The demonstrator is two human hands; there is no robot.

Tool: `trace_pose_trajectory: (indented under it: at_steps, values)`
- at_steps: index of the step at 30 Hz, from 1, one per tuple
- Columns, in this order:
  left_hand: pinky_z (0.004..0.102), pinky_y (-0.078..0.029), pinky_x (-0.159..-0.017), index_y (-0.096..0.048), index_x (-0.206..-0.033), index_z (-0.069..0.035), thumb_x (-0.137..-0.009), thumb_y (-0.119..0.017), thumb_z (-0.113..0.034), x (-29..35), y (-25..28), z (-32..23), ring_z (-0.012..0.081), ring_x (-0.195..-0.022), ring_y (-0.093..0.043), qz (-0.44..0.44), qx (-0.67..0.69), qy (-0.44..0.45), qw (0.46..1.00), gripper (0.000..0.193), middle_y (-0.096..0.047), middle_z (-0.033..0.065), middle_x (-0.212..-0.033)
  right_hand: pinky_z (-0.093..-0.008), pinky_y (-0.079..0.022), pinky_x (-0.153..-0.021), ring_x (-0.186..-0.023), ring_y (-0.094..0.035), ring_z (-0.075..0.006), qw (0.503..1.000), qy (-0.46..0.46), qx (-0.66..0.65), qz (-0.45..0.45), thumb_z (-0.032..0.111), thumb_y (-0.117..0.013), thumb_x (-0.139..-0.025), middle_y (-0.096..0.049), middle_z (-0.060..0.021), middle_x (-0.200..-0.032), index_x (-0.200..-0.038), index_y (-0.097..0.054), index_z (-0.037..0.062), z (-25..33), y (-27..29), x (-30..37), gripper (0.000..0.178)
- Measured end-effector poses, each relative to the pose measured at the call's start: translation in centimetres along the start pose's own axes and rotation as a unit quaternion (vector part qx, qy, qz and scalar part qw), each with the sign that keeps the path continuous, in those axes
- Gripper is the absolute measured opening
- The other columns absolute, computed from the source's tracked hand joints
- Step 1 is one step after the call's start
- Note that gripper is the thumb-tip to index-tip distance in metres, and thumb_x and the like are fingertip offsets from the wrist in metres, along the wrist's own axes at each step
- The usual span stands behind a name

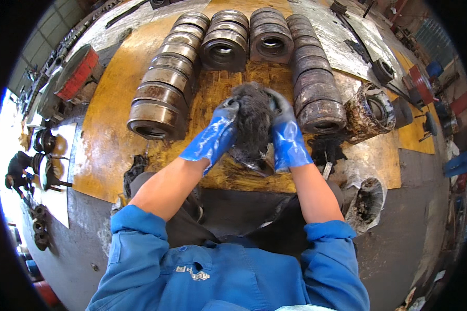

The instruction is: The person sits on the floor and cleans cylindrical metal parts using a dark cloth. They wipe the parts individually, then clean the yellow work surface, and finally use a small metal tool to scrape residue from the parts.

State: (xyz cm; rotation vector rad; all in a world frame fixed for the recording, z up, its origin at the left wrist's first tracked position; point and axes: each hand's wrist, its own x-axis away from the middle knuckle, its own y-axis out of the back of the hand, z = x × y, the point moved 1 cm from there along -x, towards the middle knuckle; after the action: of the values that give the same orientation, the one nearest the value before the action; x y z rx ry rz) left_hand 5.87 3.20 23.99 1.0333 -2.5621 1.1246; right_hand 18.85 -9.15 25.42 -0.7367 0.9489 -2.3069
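Note:
A dark, shaggy rag [251, 116] hangs between my two hands, above the oily yellow board in front of me. On its left side my left hand [224, 115], in a blue glove, is closed on the rag. My right hand [284, 111], gloved the same way, grips it from the other side. Below the rag the edge of a shiny metal part [259, 166] shows; most of it is covered, and whether my fingers also hold it is hidden.
Rows of thick metal rings [163, 96] flank my hands, with more rings [224, 44] ahead. At right stands a grease-caked drum [369, 113], and a dirty bag [366, 205] sits beside my right knee. A black rag [135, 173] lies near my left knee.

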Motion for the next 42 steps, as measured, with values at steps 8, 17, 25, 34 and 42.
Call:
trace_pose_trajectory:
  at_steps: [8, 17, 25, 34, 42]
  values:
    - [0.0374, -0.053, -0.103, -0.060, -0.140, -0.004, -0.109, -0.051, -0.013, 3.3, 1.4, -0.1, 0.0218, -0.119, -0.064, 0.198, -0.305, -0.168, 0.916, 0.034, -0.066, 0.0116, -0.135, -0.0622, -0.019, -0.127, -0.150, -0.035, -0.0485, 0.962, 0.012, -0.053, 0.269, 0.058, -0.036, -0.108, -0.041, -0.0249, -0.162, -0.160, -0.041, 0.0109, -0.9, -2.3, 1.3, 0.070]
    - [0.0324, -0.051, -0.102, -0.064, -0.134, -0.006, -0.108, -0.052, -0.011, 6.9, 3.4, 2.1, 0.0164, -0.117, -0.064, 0.219, -0.197, -0.150, 0.944, 0.030, -0.067, 0.0075, -0.132, -0.0447, -0.042, -0.117, -0.137, -0.053, -0.0300, 0.854, 0.165, 0.374, 0.321, 0.049, -0.052, -0.109, -0.059, -0.0176, -0.147, -0.151, -0.049, -0.0016, -3.6, -3.2, 2.9, 0.067]
    - [0.0324, -0.054, -0.097, -0.066, -0.128, -0.007, -0.110, -0.048, -0.016, 10.0, 0.7, -4.8, 0.0162, -0.110, -0.065, 0.191, 0.149, -0.030, 0.970, 0.026, -0.070, 0.0053, -0.117, -0.0458, -0.042, -0.116, -0.135, -0.055, -0.0322, 0.707, 0.361, 0.536, 0.288, 0.057, -0.056, -0.104, -0.059, -0.0174, -0.145, -0.149, -0.051, -0.0038, -5.8, -6.5, 10.7, 0.076]
    - [0.0408, -0.057, -0.080, -0.069, -0.127, -0.005, -0.107, -0.061, -0.023, 8.3, -1.0, 0.2, 0.0233, -0.091, -0.069, 0.071, 0.049, 0.009, 0.996, 0.028, -0.075, 0.0090, -0.111, -0.0425, -0.044, -0.116, -0.134, -0.057, -0.0277, 0.881, 0.169, 0.360, 0.257, 0.052, -0.052, -0.108, -0.058, -0.0173, -0.147, -0.154, -0.045, -0.0012, -2.9, -3.2, 5.6, 0.071]
    - [0.0376, -0.056, -0.098, -0.063, -0.138, -0.003, -0.106, -0.063, -0.020, 8.6, -1.0, 0.3, 0.0203, -0.112, -0.066, 0.169, -0.018, -0.006, 0.986, 0.036, -0.069, 0.0098, -0.130, -0.0413, -0.051, -0.109, -0.124, -0.063, -0.0262, 0.968, 0.025, 0.141, 0.205, 0.049, -0.050, -0.110, -0.064, -0.0133, -0.139, -0.153, -0.048, 0.0019, -2.5, -0.1, 2.7, 0.063]
